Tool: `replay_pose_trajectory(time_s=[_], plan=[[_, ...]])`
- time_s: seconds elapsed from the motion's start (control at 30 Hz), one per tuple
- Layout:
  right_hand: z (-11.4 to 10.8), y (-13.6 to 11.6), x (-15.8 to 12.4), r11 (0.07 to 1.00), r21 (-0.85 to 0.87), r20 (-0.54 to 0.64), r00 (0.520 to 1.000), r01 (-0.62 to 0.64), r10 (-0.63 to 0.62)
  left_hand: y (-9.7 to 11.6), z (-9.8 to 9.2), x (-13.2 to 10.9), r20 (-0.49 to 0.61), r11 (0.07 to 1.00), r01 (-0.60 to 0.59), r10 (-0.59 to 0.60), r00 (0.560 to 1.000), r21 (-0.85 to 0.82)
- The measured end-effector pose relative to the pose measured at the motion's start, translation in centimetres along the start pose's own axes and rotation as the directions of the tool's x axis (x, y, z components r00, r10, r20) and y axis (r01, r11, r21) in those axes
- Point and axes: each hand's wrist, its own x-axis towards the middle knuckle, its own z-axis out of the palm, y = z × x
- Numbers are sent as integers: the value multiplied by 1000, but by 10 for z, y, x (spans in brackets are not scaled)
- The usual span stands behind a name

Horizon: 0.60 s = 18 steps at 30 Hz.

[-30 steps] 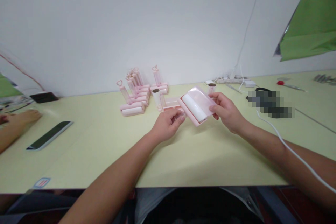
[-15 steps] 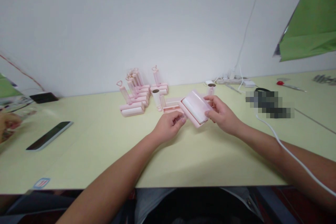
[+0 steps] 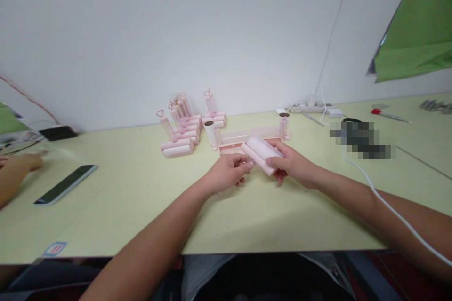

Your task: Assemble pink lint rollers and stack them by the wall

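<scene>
A pink lint-roller case (image 3: 262, 153) with its cover folded down over the white roll is held between both hands just above the pale yellow table (image 3: 141, 207). My left hand (image 3: 228, 172) pinches its near left end with closed fingers. My right hand (image 3: 291, 165) wraps around the right side, thumb on top. Behind the case lies an open pink case part (image 3: 233, 143), a white roll (image 3: 211, 132) stands on end, and a pink handle (image 3: 284, 126) stands upright.
A group of pink lint rollers with heart-topped handles (image 3: 181, 124) stands at the back. A phone (image 3: 65, 183) lies at the left near another person's hand (image 3: 17, 164). A white cable (image 3: 391, 207) crosses my right forearm. A power strip (image 3: 312, 107) and scissors (image 3: 388, 114) lie at the back right.
The clear pink cover, open a second ago with the white roll showing, has closed over the roll. Both hands lowered the case toward the table. The other person's hand at the left shifted.
</scene>
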Motion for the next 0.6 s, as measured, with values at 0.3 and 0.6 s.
replay_pose_trajectory(time_s=[0.3, 0.6], plan=[[-9, -11, 4, 787, 529, 278, 941, -317, 193, 30, -39, -16, 261, 796, 103, 71, 963, -597], [-6, -13, 1, 726, 563, 362, 907, -396, 214, 64, -27, -18, -198, 927, -371, 374, 906, 55]])
